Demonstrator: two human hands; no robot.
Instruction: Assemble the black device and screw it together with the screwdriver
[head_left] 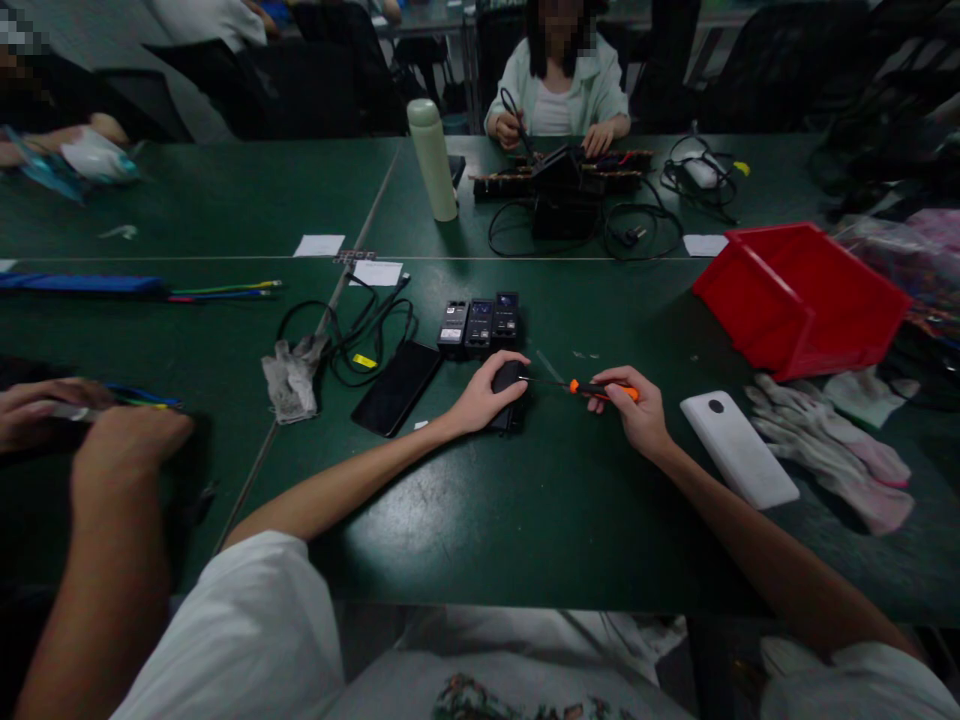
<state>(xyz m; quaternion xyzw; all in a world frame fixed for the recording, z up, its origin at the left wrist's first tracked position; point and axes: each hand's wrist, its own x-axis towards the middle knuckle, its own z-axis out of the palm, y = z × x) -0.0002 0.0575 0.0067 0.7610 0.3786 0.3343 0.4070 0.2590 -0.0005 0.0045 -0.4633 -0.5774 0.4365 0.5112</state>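
Observation:
My left hand [489,391] is closed around a small black box [508,412] on the green table, partly covering it. An orange-and-black screwdriver [604,390] is gripped in my right hand [634,405], its thin shaft pointing left at the box. Whether the tip touches a screw is too small to tell. Just beyond my left hand, three similar black boxes [480,326] with ports and labels stand side by side. A black smartphone [396,388] lies to the left of my left hand. Right of my right hand rests a white power bank-like slab [739,448].
A red bin [806,300] and work gloves [832,440] sit at the right. Black cables [375,320] and a grey glove [291,380] lie left. Farther back are a pale green bottle [433,160] and a co-worker handling dark equipment [566,190]. Another person's hands [112,430] work at the left.

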